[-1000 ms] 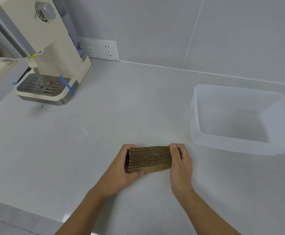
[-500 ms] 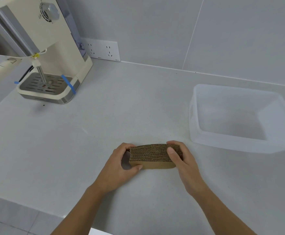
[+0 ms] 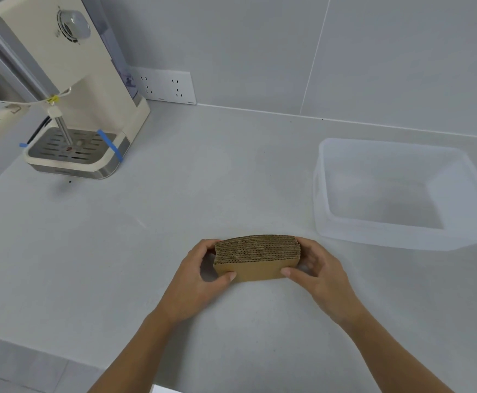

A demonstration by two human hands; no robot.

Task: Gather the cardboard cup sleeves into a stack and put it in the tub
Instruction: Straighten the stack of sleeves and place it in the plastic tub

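A stack of brown cardboard cup sleeves (image 3: 257,258) stands on edge on the grey counter, its corrugated edges facing up. My left hand (image 3: 200,282) grips its left end, thumb on the front face. My right hand (image 3: 319,275) grips the right end the same way. A translucent white plastic tub (image 3: 321,191) sits to the right and a little farther back; nothing shows inside it.
A cream coffee machine (image 3: 70,89) with a metal drip tray and blue tape stands at the back left. A white wall socket (image 3: 165,87) is behind it. The counter's front edge (image 3: 33,347) runs across the lower left.
The stack has turned so its flat front face tilts toward me, and both hands have shifted to hold it by the ends. It stays at the same spot on the counter.
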